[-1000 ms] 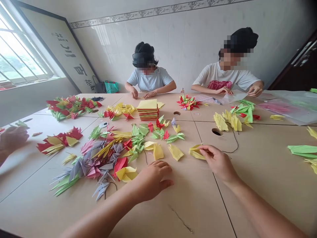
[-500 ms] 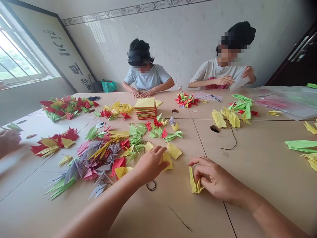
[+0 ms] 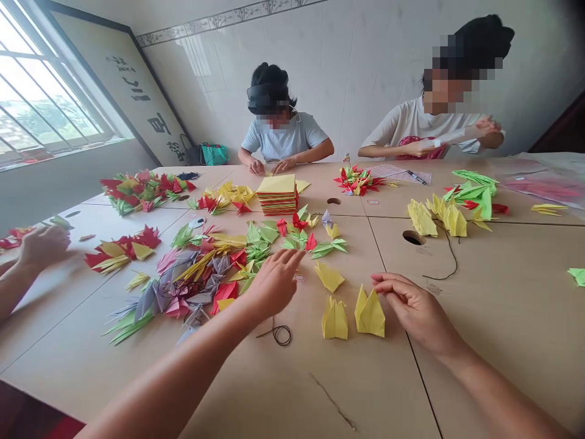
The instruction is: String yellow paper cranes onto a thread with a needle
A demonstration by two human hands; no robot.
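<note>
Two yellow folded-paper pieces with pointed tops stand side by side on the table: the nearer-right one (image 3: 370, 314) and the left one (image 3: 335, 318). Beyond them lies another yellow folded piece (image 3: 329, 277). My right hand (image 3: 418, 314) is just right of the right-hand piece, fingertips close to its tip, fingers loosely stretched and apart; whether they still touch it is unclear. My left hand (image 3: 276, 283) hovers at the right edge of a mixed pile of folded paper (image 3: 196, 274), fingers extended, palm down, nothing visible in it.
A coil of black cord (image 3: 281, 335) and a thin strand (image 3: 333, 402) lie in front. Behind stand a stack of coloured paper (image 3: 277, 195) and several folded-paper heaps. Two co-workers sit opposite; another person's hand (image 3: 43, 247) is at left. A round hole (image 3: 414, 238) pierces the table.
The yellow piece pinched in my right hand now stands on the table, and those fingers have loosened. My left hand has drawn back from the yellow pieces. The view has shifted slightly.
</note>
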